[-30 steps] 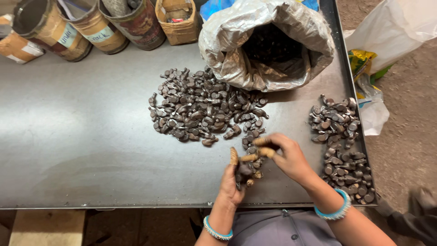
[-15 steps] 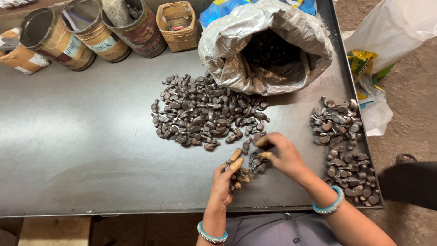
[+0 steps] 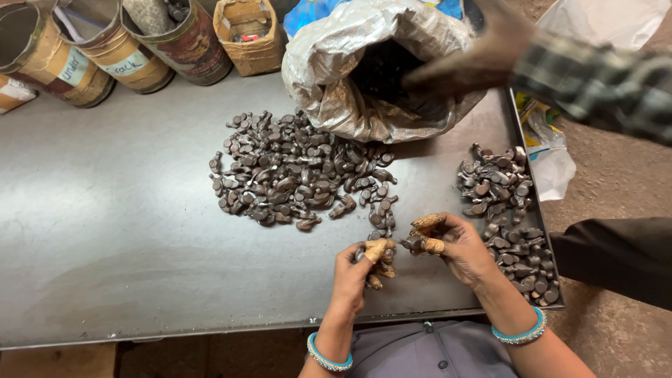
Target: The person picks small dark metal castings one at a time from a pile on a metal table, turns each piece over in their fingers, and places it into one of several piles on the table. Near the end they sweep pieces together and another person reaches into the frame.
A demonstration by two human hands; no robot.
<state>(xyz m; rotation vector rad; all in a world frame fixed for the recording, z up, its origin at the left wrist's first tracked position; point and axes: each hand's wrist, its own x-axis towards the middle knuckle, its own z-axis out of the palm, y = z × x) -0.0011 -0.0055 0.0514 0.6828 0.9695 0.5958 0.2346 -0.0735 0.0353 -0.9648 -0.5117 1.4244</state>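
- The left hand (image 3: 353, 269) is at about 6 o'clock of the table (image 3: 126, 231), its fingers (image 3: 376, 249) closed around small dark metal parts (image 3: 378, 260); the fingertips wear tan wrappings.
- The right hand (image 3: 458, 245) is just beside it, toward 3 o'clock, and its wrapped fingers (image 3: 428, 222) pinch one dark metal piece (image 3: 413, 244) between the two hands.
- A big pile of the same dark parts (image 3: 294, 171) lies in the middle of the table, at 12 o'clock from the hands, with a few loose ones running down to them.
- A second pile (image 3: 507, 210) lies along the right edge of the table, at 3 o'clock, near the right hand.
- A crumpled grey sack (image 3: 329, 63) stands open at 1 o'clock, touching the top of the big pile.
- Another person's hand (image 3: 469, 59), blurred, with a checked sleeve (image 3: 602, 84), reaches into the mouth of the sack from the right.
- Round tins (image 3: 105, 45) and a small woven basket (image 3: 248, 35) stand in a row at 11 o'clock, well apart from the hands.
- Both wrists carry turquoise bangles (image 3: 518, 334).
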